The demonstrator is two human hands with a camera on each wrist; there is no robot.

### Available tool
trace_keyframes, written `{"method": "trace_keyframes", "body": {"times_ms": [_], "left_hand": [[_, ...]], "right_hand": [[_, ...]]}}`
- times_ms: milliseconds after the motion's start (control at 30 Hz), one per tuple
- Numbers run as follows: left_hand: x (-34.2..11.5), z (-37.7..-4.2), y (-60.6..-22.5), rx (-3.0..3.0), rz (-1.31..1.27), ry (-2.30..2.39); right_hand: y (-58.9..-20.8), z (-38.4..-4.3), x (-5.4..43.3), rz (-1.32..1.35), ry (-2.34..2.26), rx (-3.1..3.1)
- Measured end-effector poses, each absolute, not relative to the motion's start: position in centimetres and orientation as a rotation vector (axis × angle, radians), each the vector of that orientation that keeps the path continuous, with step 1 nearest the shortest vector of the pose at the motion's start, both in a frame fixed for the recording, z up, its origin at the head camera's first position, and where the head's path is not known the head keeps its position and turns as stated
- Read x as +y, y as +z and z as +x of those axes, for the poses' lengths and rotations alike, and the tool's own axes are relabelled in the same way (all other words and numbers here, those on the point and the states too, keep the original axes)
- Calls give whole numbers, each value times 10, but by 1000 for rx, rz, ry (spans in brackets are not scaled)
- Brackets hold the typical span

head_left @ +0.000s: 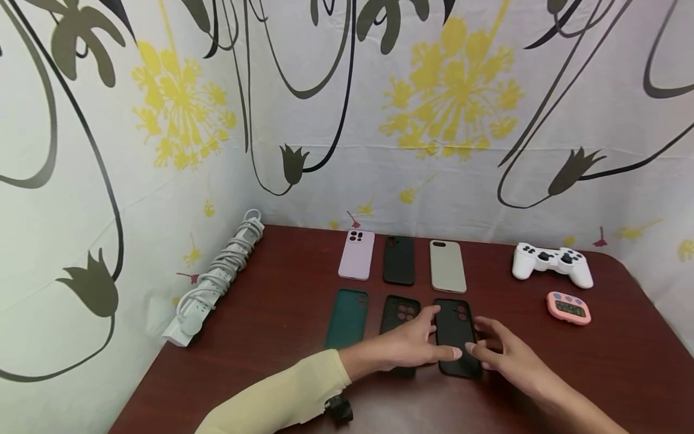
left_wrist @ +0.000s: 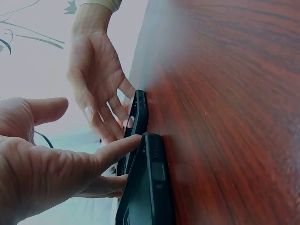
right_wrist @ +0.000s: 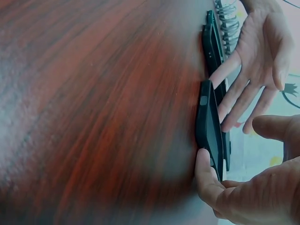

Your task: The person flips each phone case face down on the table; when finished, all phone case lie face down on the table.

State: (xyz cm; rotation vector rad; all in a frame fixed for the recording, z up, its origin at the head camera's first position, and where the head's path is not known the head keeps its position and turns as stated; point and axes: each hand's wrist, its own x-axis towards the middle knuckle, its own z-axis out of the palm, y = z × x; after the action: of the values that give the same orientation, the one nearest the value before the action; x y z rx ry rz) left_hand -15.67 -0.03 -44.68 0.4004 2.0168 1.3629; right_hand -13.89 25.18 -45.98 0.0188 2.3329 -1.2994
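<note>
A black phone case point(head_left: 455, 340) with camera cutouts lies hollow side up on the table, between my hands. My left hand point(head_left: 414, 343) is at its left edge, fingertips by the rim, thumb reaching over it. My right hand point(head_left: 506, 355) is at the right edge. In the right wrist view, a fingertip of the right hand point(right_wrist: 253, 197) touches the black case point(right_wrist: 202, 112), its thumb raised above. Partly under my left arm lies a second black case point(head_left: 391, 310) with several round camera holes; a teal case point(head_left: 347, 316) lies left of it.
Behind them lie a lilac case point(head_left: 356, 255), a black case point(head_left: 398, 260) and a beige case point(head_left: 448, 266). A white game controller point(head_left: 553, 260) and pink timer point(head_left: 568, 308) are at the right. A cord-wrapped power strip point(head_left: 219, 271) lines the left edge; patterned cloth point(head_left: 347, 199) hangs behind.
</note>
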Motion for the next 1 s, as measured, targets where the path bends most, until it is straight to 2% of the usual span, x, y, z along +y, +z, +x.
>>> {"method": "trace_keyframes", "body": {"times_ms": [1000], "left_hand": [[9,-158,-450,2070,388,1282]], "right_hand": [[-458,-144,260,154,-1392,2247]]}}
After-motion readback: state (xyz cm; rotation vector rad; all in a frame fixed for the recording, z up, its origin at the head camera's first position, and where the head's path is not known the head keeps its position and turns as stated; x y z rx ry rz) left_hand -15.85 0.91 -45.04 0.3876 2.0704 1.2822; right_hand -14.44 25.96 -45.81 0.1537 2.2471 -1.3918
